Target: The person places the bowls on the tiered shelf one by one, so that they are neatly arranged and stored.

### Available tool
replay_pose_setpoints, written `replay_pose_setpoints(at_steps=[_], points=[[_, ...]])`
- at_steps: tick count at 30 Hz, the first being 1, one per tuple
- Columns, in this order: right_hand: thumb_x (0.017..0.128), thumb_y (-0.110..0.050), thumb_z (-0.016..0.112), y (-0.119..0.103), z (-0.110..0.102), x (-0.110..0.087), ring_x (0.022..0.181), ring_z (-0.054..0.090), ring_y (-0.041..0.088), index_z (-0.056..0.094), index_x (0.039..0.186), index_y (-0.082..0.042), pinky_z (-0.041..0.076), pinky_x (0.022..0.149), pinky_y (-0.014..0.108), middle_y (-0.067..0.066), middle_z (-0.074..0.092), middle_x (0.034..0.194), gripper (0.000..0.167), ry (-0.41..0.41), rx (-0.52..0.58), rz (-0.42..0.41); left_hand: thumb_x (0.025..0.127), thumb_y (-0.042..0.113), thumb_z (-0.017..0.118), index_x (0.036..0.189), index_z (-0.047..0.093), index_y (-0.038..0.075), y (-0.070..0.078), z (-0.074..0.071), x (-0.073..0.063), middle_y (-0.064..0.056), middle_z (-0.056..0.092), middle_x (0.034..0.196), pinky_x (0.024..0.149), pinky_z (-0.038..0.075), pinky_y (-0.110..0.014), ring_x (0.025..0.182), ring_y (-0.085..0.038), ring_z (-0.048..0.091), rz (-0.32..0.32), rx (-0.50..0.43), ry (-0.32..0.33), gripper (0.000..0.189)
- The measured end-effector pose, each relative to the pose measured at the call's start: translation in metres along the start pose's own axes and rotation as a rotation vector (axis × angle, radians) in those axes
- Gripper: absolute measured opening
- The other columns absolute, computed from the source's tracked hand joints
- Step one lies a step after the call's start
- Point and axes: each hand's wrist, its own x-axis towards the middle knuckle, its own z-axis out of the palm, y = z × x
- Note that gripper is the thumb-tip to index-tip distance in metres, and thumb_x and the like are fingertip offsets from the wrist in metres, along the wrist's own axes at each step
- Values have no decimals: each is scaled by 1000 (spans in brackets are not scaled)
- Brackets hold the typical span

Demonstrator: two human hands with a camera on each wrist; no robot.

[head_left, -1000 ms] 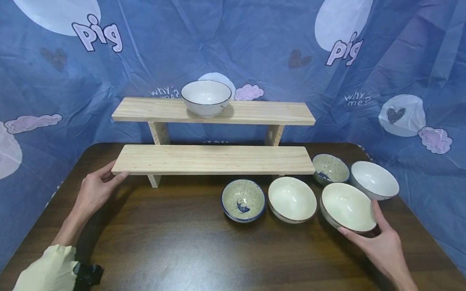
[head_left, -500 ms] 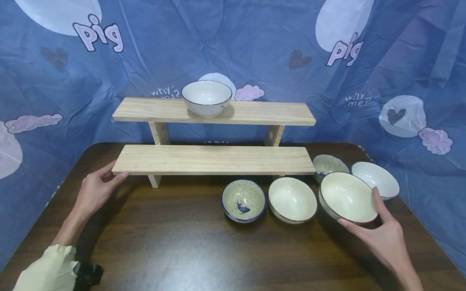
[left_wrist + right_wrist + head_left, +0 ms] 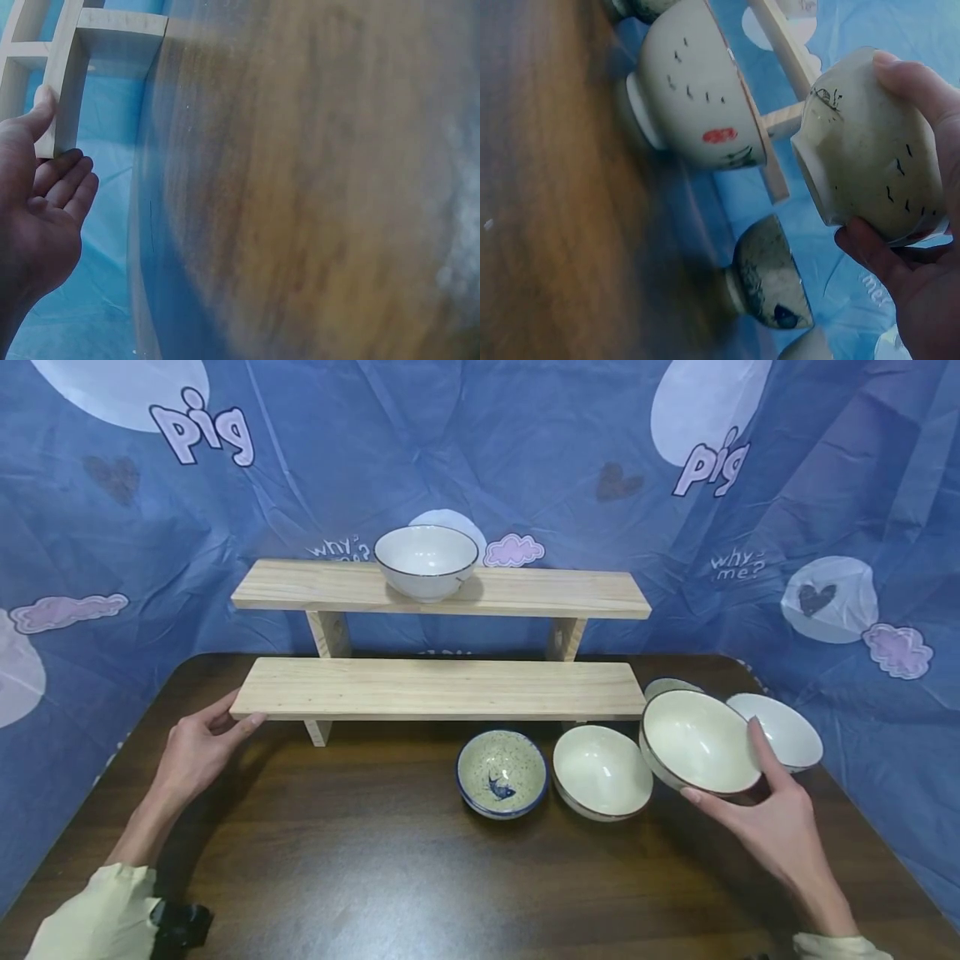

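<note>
My right hand [image 3: 780,827] holds a cream bowl [image 3: 701,739] by its side, thumb near the front and fingers round the far side. In the right wrist view this bowl [image 3: 870,150] is off the table, its outside marked with small dark strokes. My left hand [image 3: 197,752] grips the left end of the lower board of a two-tier wooden shelf [image 3: 442,689]. The left wrist view has the thumb on one side of the board [image 3: 67,97] and the fingers at its end. A white bowl [image 3: 426,564] with a dark rim stands on the upper board.
In front of the shelf stand a speckled blue-rimmed bowl [image 3: 501,777] with a fish and another cream bowl [image 3: 602,772]. Behind the held bowl are a partly hidden speckled bowl [image 3: 667,685] and a white bowl [image 3: 780,731]. A blue printed cloth [image 3: 525,443] hangs behind the brown table [image 3: 360,860].
My right hand has raised the cream bowl off the table and carried it slightly left, covering more of the speckled bowl behind. The left hand has stayed on the shelf.
</note>
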Motion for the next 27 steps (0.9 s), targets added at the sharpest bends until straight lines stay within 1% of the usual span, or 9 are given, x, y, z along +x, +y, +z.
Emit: replay_pose_setpoints(at_steps=[1, 6, 9, 12, 14, 15, 19, 22, 27], points=[[81, -26, 91, -2, 1, 3, 146, 32, 41, 17, 166, -22, 19, 112, 21, 16, 25, 167, 114, 2, 4, -4, 103, 41, 65, 154, 43, -3, 0, 0, 0, -31, 56, 138, 72, 38, -8, 123, -50, 59, 2, 1, 2, 71], [79, -27, 92, -14, 6, 13, 147, 30, 43, 18, 166, -22, 18, 117, 39, 15, 24, 168, 114, 1, 19, -18, 103, 38, 66, 153, 45, -3, 0, 1, 0, -30, 58, 136, 72, 37, -9, 122, -49, 60, 15, 3, 15, 68], [80, -27, 92, -23, 9, 18, 150, 27, 39, 18, 166, -21, 18, 118, 39, 11, 23, 169, 114, -10, 30, -44, 103, 38, 66, 153, 45, -4, 0, 2, 1, -30, 58, 136, 73, 38, -9, 122, -49, 60, 16, 5, 14, 68], [79, -27, 93, -33, 11, 22, 152, 24, 35, 18, 166, -19, 18, 119, 37, 8, 21, 169, 115, -25, 45, -75, 103, 38, 66, 153, 45, -4, 0, 2, 1, -30, 58, 136, 73, 37, -10, 122, -49, 60, 14, 3, 11, 68], [79, -27, 93, -39, 12, 26, 152, 26, 36, 17, 166, -19, 22, 116, 28, 7, 20, 170, 116, -38, 46, -86, 103, 38, 66, 153, 44, -4, 0, 2, 1, -30, 58, 136, 73, 37, -9, 122, -49, 60, 13, 2, 10, 68], [79, -26, 93, -42, 14, 28, 151, 27, 37, 16, 166, -19, 23, 116, 27, 7, 19, 170, 117, -49, 58, -95, 103, 37, 66, 153, 45, -3, 0, 2, 1, -30, 58, 136, 73, 37, -10, 122, -49, 60, 13, 0, 10, 68], [79, -23, 93, -52, 18, 38, 148, 33, 40, 14, 167, -19, 28, 103, 11, 7, 18, 171, 118, -85, 93, -123, 103, 37, 66, 153, 44, -3, 0, 2, 1, -30, 58, 136, 73, 37, -10, 122, -49, 59, 10, -3, 10, 68], [79, -20, 93, -57, 21, 45, 145, 38, 41, 15, 166, -17, 31, 97, 7, 8, 19, 171, 118, -101, 116, -142, 103, 38, 66, 154, 44, -3, 0, 1, 1, -30, 57, 136, 73, 37, -10, 123, -49, 59, 5, -2, 6, 68], [78, -19, 94, -68, 28, 55, 141, 44, 43, 15, 166, -16, 36, 90, 6, 12, 21, 169, 118, -120, 137, -163, 103, 39, 66, 154, 44, -3, -1, 1, 1, -30, 58, 136, 74, 38, -12, 123, -49, 59, 5, 8, 11, 69]])
